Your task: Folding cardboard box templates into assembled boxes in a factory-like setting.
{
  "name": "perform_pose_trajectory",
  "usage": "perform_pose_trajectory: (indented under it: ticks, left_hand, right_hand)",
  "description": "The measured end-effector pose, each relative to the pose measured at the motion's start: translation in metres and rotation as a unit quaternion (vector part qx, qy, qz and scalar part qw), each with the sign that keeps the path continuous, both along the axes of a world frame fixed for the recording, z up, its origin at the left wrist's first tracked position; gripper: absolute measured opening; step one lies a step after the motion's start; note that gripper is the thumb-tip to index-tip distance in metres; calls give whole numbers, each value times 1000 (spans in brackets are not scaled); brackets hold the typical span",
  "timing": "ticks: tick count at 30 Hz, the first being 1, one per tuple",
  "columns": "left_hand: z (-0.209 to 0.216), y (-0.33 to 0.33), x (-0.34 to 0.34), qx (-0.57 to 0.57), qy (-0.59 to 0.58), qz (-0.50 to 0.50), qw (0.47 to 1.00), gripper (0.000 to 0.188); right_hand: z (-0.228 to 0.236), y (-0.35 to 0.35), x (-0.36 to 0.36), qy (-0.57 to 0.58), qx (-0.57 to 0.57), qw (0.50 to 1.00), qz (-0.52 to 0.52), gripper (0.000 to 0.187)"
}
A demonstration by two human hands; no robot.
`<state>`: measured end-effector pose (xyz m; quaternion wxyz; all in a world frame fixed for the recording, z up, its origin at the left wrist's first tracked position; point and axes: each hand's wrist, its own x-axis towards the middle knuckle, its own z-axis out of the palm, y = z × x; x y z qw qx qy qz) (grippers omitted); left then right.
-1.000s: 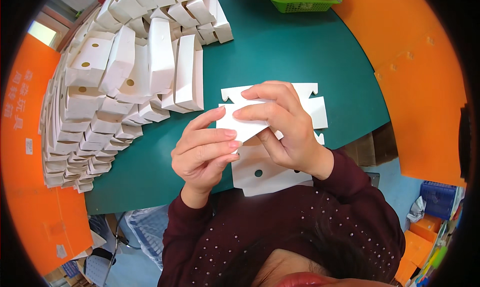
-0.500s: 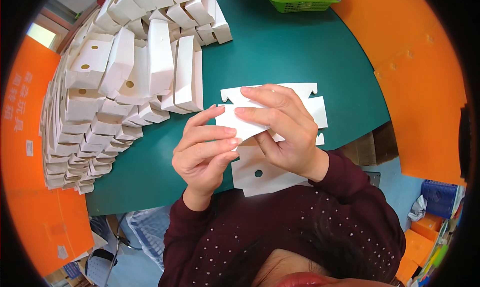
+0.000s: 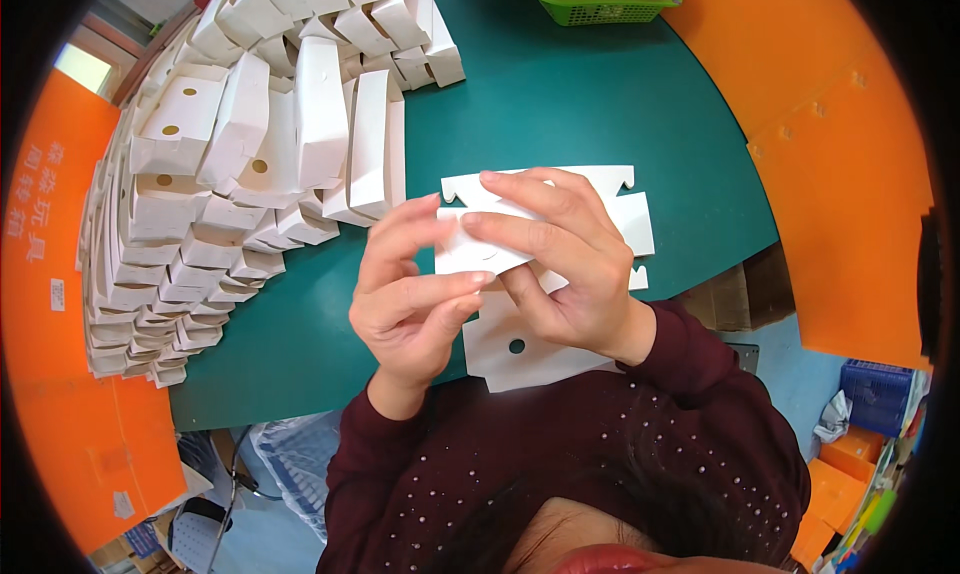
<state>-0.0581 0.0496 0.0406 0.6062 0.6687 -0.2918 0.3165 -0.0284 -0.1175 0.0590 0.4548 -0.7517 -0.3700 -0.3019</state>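
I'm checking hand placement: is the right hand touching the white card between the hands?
Touching: in the head view, the right hand lays a fingertip on the white card, with no gap visible.

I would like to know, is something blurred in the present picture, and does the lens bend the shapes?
Head view: upper fingers of the left hand look blurred; head view again: the right-side orange panel looks bowed, and the corners go black.
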Motion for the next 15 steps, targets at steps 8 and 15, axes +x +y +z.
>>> perform_pose_trajectory:
  ticks: [8, 15]
  left_hand:
    - [-6, -19, -2, 61, 41, 159, 984, 23]
    - [-31, -19, 5, 33, 66, 43, 996, 74]
  right_hand:
    - [6, -2, 2, 7, -33, 999, 23, 38]
    - [-1, -2, 6, -1, -27, 1000, 1, 39]
